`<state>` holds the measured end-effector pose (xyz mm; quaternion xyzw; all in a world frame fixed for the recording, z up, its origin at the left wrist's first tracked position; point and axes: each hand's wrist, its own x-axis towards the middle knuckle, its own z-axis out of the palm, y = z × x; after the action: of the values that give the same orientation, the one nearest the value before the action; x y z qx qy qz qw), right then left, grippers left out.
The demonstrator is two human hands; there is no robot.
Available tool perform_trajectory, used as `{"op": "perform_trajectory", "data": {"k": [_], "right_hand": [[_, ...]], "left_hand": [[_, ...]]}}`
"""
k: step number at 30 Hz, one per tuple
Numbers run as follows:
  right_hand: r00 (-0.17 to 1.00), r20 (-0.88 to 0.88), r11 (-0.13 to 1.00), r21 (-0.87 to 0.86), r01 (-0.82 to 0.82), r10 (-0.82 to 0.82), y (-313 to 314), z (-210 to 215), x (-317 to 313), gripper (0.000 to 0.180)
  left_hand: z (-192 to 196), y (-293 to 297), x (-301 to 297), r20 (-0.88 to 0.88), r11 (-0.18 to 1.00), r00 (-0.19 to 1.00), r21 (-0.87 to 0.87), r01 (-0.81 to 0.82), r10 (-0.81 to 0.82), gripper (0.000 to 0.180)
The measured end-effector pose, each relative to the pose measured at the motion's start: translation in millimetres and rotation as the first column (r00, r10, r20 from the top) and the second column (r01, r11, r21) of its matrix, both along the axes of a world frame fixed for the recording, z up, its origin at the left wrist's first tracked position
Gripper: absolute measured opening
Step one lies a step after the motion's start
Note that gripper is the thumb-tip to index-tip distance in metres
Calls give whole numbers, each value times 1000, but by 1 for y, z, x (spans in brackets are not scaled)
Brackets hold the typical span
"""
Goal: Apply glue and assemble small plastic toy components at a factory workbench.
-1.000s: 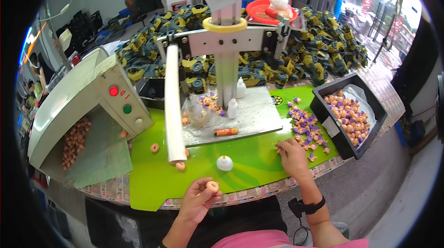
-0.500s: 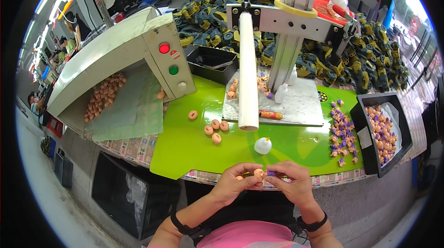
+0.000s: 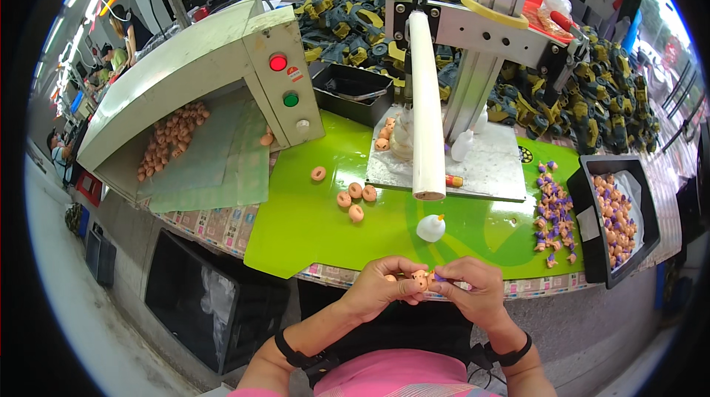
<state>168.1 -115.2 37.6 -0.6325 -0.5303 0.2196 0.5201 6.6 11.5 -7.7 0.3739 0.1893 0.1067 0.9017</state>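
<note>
At far left, the cream machine housing (image 3: 185, 64) contains a pile of peach pieces (image 3: 171, 142). Below it, the black crate (image 3: 255, 308) contains clear plastic (image 3: 216, 297). Five loose peach rings (image 3: 356, 213) lie on the green mat (image 3: 288, 238); behind them is a black tray (image 3: 362, 112) with dark contents, not identifiable. At the near mat edge, the left hand (image 3: 377, 290) pinches a round peach head (image 3: 420, 279) between thumb and fingers; a second peach piece (image 3: 390, 277) is tucked behind that grip. Immediately right of the head is a small purple part (image 3: 438, 277), pinched by the right hand (image 3: 473, 290). The two parts meet end to end on a roughly left-right axis, each nearest its own hand; depth of engagement cannot be told. At right, purple-and-peach figures (image 3: 555, 212) lie beside the black bin (image 3: 594, 262), which contains similar pieces over a pale liner.
</note>
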Motion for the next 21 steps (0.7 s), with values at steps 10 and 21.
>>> {"op": "perform_trajectory", "data": {"k": [10,21], "right_hand": [[974,72,976,-23,-214,216,20,18,7,23],[746,615,706,646,-291,-255,195,201,40,18]], "left_hand": [[6,0,-12,91,993,996,-122,-2,13,25],[6,18,-41,75,981,986,-137,-139,150,30]]}}
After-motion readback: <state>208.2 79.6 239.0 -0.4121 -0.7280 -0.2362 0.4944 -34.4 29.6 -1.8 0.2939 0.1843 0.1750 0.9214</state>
